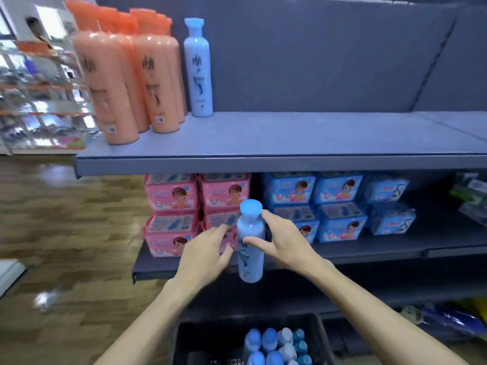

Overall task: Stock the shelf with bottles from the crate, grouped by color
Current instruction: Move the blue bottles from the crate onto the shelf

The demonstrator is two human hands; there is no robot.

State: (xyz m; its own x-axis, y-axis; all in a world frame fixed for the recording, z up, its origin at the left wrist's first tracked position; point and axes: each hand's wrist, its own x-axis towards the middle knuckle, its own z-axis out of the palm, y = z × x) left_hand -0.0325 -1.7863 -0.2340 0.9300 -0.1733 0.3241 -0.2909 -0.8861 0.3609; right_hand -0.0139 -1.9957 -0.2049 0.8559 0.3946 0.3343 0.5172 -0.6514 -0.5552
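Note:
My right hand [283, 239] grips a light blue bottle [250, 243] upright in mid-air, below the grey upper shelf [290, 138]. My left hand [208, 252] hovers just left of that bottle with relaxed fingers, holding nothing. On the upper shelf, several orange bottles [137, 75] stand grouped at the left, and one light blue bottle [198, 67] stands right beside them. The black crate [184, 335] sits at the bottom, with several blue-capped bottles [274, 343] inside.
The lower shelf [395, 248] holds pink boxes [197, 209] on the left and blue boxes [337, 206] on the right. Wooden flooring [66, 233] stretches to the left. The upper shelf is bare to the right of the blue bottle.

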